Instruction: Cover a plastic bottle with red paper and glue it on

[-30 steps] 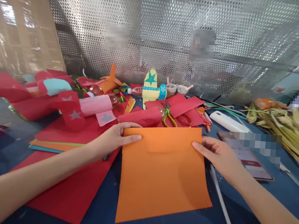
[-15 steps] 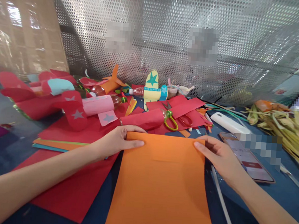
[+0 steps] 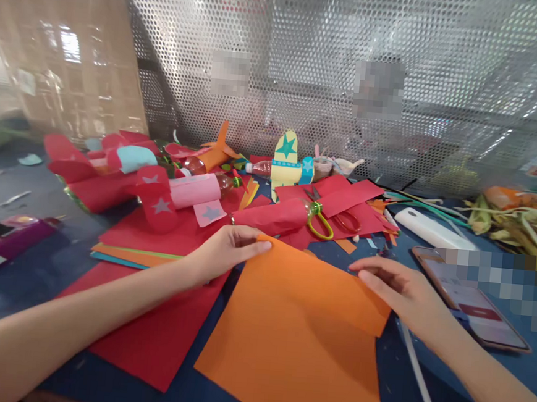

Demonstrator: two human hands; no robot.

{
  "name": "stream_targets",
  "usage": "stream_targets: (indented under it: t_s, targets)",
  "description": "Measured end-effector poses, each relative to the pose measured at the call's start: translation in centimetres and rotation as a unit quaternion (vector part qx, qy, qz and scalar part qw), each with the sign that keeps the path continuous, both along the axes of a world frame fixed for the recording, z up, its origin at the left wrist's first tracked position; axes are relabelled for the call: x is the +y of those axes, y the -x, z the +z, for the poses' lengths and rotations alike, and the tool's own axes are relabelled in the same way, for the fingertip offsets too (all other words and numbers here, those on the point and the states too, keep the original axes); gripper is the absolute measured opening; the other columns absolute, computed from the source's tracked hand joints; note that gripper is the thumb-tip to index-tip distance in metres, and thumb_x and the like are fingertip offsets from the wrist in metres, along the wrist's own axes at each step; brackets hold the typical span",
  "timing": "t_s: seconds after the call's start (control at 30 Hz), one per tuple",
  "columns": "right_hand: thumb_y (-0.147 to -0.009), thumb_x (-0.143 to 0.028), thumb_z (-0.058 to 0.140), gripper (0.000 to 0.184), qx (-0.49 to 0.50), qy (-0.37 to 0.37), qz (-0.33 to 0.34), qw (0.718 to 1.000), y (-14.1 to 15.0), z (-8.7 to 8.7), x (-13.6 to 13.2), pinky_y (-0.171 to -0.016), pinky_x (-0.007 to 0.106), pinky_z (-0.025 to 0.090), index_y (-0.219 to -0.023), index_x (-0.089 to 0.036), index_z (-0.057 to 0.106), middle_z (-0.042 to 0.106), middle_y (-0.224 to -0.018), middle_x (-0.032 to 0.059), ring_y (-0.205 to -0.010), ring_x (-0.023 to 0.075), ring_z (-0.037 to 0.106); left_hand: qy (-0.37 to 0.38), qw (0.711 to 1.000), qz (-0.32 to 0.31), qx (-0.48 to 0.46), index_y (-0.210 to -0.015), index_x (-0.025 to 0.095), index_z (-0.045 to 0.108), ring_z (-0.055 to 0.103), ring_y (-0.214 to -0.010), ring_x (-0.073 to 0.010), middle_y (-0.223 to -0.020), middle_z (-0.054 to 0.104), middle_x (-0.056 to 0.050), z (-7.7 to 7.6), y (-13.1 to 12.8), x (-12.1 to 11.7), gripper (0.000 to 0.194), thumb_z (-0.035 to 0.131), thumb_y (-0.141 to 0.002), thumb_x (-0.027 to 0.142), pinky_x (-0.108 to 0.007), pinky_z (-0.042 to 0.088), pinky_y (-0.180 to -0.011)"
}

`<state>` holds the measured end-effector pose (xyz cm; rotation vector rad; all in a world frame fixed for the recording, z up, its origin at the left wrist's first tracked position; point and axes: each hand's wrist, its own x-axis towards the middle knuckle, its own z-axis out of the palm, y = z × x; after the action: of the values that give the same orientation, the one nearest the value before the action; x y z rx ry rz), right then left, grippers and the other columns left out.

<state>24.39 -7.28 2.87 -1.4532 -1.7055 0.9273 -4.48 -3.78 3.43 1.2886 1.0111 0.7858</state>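
An orange sheet of paper (image 3: 298,346) lies on the blue table in front of me, its far edge folded back over itself at a slant. My left hand (image 3: 227,253) pinches the sheet's far left corner between thumb and fingers. My right hand (image 3: 405,295) rests on the folded flap at the right side, fingers together and curled over the paper's edge. A red sheet (image 3: 155,334) lies under my left forearm, beside the orange one.
Paper-covered bottle planes (image 3: 158,186) and red paper scraps crowd the far side. Scissors with green and red handles (image 3: 327,221) lie just beyond the sheet. A phone (image 3: 469,303) and a white stick (image 3: 421,386) are to the right, dried leaves (image 3: 522,227) further right. A perforated metal screen (image 3: 352,77) backs the table.
The orange sheet's far edge has been turned down into a slanted fold, and the sheet has rotated. Both hands stayed on its far corners. My view shifted left.
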Motion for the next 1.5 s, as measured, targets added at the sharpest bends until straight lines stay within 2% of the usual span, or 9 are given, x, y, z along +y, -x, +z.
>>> stream_targets:
  t_s: [0.1,0.27,0.5,0.67,0.77,0.9,1.03,1.2,1.5]
  targets:
    - [-0.077,-0.053,0.064,0.031,-0.042,-0.008,0.000,0.999,0.2,-0.4,-0.4,-0.063,0.028,0.051,-0.082,-0.024,0.073,0.072,-0.077,0.0029,-0.069,0.0192,0.064,-0.005,0.999,-0.037,0.006,-0.080,0.017,0.075,0.070,-0.084,-0.0222,-0.080,0.075,-0.003,0.0,-0.1,-0.2,0.034,0.076,-0.067,0.048,-0.028,0.056,-0.074]
    - [-0.083,-0.046,0.056,0.027,-0.094,0.001,0.077,0.993,0.6,-0.5,-0.8,-0.059,0.027,0.049,-0.074,-0.024,0.069,0.070,-0.072,0.0020,-0.064,0.0177,0.062,-0.077,0.994,-0.040,0.065,-0.092,0.017,0.073,0.064,-0.065,-0.0135,-0.069,0.069,0.001,-0.3,-0.1,-0.2,0.031,0.073,-0.071,0.040,-0.022,0.051,-0.062]
    - [-0.083,-0.036,0.055,0.022,-0.112,0.043,0.139,0.983,1.2,-0.3,-1.5,-0.054,0.025,0.044,-0.068,-0.022,0.061,0.065,-0.065,0.0000,-0.059,0.0152,0.057,-0.090,0.990,-0.044,0.098,-0.075,0.016,0.072,0.059,-0.063,-0.0121,-0.069,0.067,-0.001,-1.1,-0.2,-0.1,0.021,0.070,-0.072,0.037,-0.021,0.046,-0.059]
    - [-0.085,-0.048,0.055,0.029,-0.097,0.104,0.182,0.973,2.0,-0.3,-2.3,-0.058,0.026,0.046,-0.091,-0.023,0.069,0.073,-0.083,0.0027,-0.070,0.0185,0.064,-0.069,0.990,-0.074,0.104,-0.075,0.015,0.072,0.055,-0.058,-0.0100,-0.066,0.065,0.000,-1.3,-0.8,-1.0,0.020,0.069,-0.074,0.035,-0.020,0.042,-0.055]
    - [-0.088,-0.049,0.051,0.031,-0.090,0.106,0.198,0.970,2.8,-0.5,-2.7,-0.058,0.026,0.045,-0.092,-0.023,0.068,0.073,-0.082,0.0018,-0.069,0.0178,0.063,-0.050,0.988,-0.102,0.101,-0.074,0.015,0.071,0.055,-0.059,-0.0099,-0.067,0.066,0.000,-1.3,-1.6,-1.8,0.018,0.068,-0.073,0.032,-0.020,0.043,-0.057]
    - [-0.089,-0.039,0.050,0.025,-0.110,0.094,0.205,0.968,3.5,-0.6,-3.0,-0.057,0.024,0.041,-0.077,-0.022,0.064,0.068,-0.070,-0.0013,-0.062,0.0143,0.058,-0.059,0.984,-0.128,0.112,-0.075,0.015,0.072,0.053,-0.058,-0.0102,-0.066,0.065,0.000,-1.5,-2.3,-2.6,0.020,0.066,-0.074,0.034,-0.019,0.040,-0.055]
    - [-0.089,-0.039,0.050,0.026,-0.098,0.103,0.193,0.971,3.4,-0.4,-2.9,-0.057,0.024,0.040,-0.072,-0.021,0.061,0.064,-0.067,-0.0019,-0.062,0.0137,0.056,-0.085,0.980,-0.124,0.133,-0.073,0.016,0.072,0.052,-0.057,-0.0110,-0.063,0.062,0.001,-1.1,-2.4,-2.7,0.027,0.060,-0.080,0.040,-0.020,0.038,-0.052]
    - [-0.088,-0.042,0.050,0.029,-0.079,0.107,0.177,0.975,3.0,-0.3,-2.9,-0.055,0.024,0.038,-0.068,-0.021,0.055,0.058,-0.063,-0.0032,-0.059,0.0129,0.052,-0.083,0.984,-0.101,0.118,-0.074,0.017,0.072,0.061,-0.067,-0.0144,-0.074,0.070,-0.001,-0.5,-1.9,-2.3,0.026,0.060,-0.081,0.039,-0.020,0.046,-0.060]
    - [-0.088,-0.044,0.048,0.031,-0.084,0.090,0.162,0.979,2.8,-0.4,-2.6,-0.053,0.023,0.037,-0.068,-0.021,0.054,0.053,-0.063,-0.0035,-0.058,0.0125,0.048,-0.081,0.991,-0.039,0.103,-0.077,0.018,0.073,0.066,-0.074,-0.0173,-0.079,0.074,-0.001,-0.8,-1.2,-1.6,0.024,0.067,-0.077,0.040,-0.024,0.050,-0.068]
